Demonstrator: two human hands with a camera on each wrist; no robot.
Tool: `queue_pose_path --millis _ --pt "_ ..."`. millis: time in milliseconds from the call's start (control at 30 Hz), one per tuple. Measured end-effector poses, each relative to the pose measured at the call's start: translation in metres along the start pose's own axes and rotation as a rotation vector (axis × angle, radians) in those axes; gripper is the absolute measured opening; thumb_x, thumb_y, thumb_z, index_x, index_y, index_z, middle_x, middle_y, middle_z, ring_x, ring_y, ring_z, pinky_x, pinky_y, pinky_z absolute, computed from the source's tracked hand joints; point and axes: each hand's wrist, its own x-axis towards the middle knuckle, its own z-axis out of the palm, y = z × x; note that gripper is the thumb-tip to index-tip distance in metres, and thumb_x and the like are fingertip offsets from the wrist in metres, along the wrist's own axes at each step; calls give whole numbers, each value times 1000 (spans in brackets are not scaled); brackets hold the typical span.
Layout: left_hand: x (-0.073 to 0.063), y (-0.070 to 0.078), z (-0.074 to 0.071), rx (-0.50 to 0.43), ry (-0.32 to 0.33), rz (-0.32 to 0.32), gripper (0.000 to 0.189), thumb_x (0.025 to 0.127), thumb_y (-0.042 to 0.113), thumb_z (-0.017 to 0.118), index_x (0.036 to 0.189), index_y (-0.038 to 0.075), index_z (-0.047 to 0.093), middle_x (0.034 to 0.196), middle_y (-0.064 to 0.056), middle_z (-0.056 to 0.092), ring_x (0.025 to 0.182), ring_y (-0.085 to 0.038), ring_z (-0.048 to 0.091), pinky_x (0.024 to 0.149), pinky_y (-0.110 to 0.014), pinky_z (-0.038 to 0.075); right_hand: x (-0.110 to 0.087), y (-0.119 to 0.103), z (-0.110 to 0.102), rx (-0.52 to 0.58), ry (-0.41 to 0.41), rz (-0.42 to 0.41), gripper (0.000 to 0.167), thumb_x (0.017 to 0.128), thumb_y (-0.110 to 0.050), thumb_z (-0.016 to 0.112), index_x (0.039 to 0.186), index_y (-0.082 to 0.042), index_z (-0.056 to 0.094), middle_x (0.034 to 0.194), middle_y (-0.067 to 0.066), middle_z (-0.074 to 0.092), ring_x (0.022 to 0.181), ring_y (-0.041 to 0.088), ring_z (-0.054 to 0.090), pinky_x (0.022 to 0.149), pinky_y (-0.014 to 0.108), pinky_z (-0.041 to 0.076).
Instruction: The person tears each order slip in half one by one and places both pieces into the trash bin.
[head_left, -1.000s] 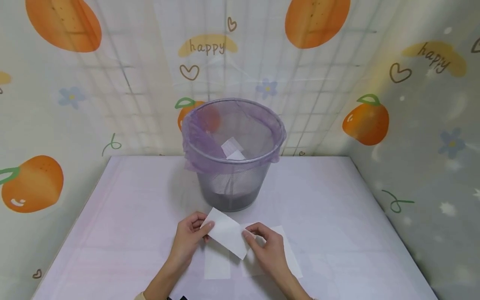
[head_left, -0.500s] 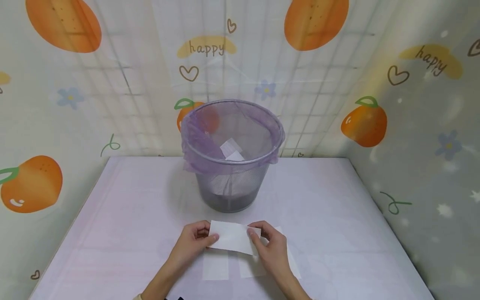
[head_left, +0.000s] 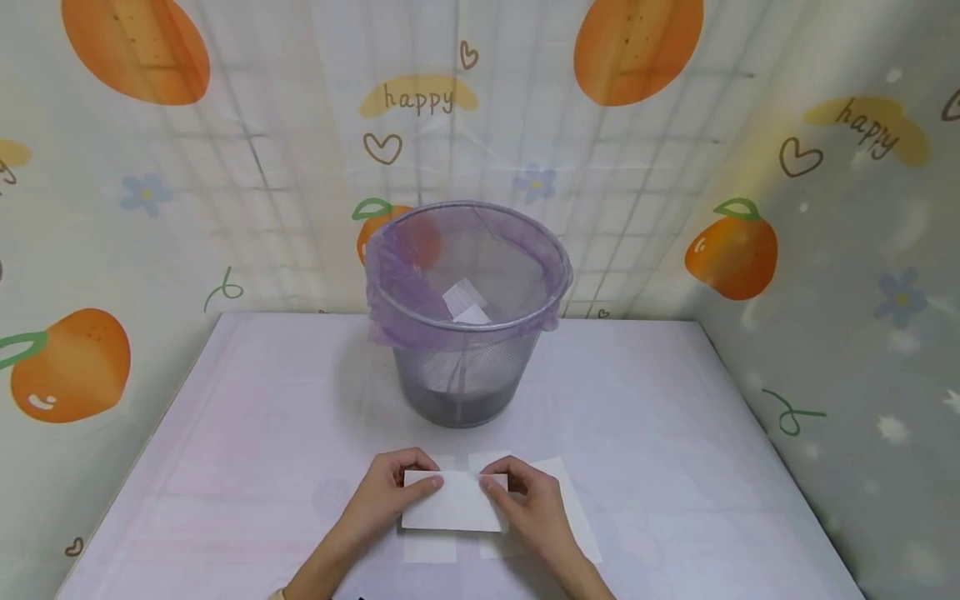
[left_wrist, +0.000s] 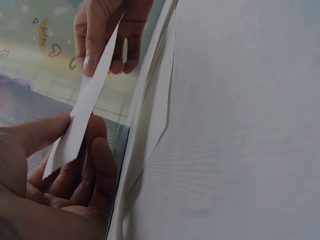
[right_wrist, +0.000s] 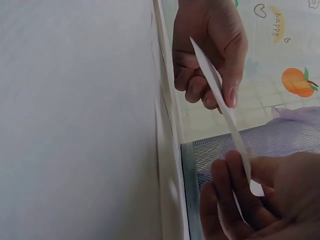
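Both hands hold one white sheet of paper [head_left: 455,504] level, just above the table in the head view. My left hand [head_left: 390,490] pinches its left end, thumb on the near face and fingers behind. At the right end, my right hand [head_left: 534,500] pinches it the same way. Seen from the left wrist, the paper [left_wrist: 90,100] is nearly edge-on and slightly curved between thumb and fingers. Beneath and beside the hands lie more white sheets [head_left: 430,548], partly hidden by them.
A mesh wastebasket [head_left: 457,387] with a purple bag liner [head_left: 390,312] over its rim stands behind the hands. White paper pieces [head_left: 465,296] are inside it. A fruit-printed curtain [head_left: 300,167] hangs behind and beside the white table [head_left: 637,392].
The sheet has turned from a steep slant to level, coming lower and nearer to the body. The right hand has shifted its hold along it, and both hands have come closer together.
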Motion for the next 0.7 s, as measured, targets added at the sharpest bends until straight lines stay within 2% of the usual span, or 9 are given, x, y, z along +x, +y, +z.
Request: queue_pose_path --millis 167,400,533,700 --pt "0 -3 1 60 -1 29 7 94 28 80 97 22 78 98 3 76 106 -15 66 104 -34 42 -1 0 0 -7 -56 24 11 92 -16 83 92 -24 77 90 -11 76 76 9 67 72 22 56" --pt "-2 -2 4 124 -44 64 3 96 24 78 94 26 77 94 7 78 104 -12 67 102 -30 44 -2 1 3 -45 -117 -15 6 93 -20 83 91 -22 77 84 -13 76 69 4 57 59 17 43" --pt "-3 -2 5 146 -69 100 9 97 21 77 94 29 75 94 8 77 106 -12 70 103 -30 46 -4 1 5 -60 -115 -44 8 92 -21 83 90 -26 77 83 -16 75 71 2 56 60 18 41" --pt "-2 -3 4 166 -123 131 5 98 24 76 94 27 76 93 11 76 99 -12 73 99 -32 51 -6 2 9 -51 -140 -98 10 93 -22 82 92 -29 75 86 -19 75 80 1 65 72 21 50"
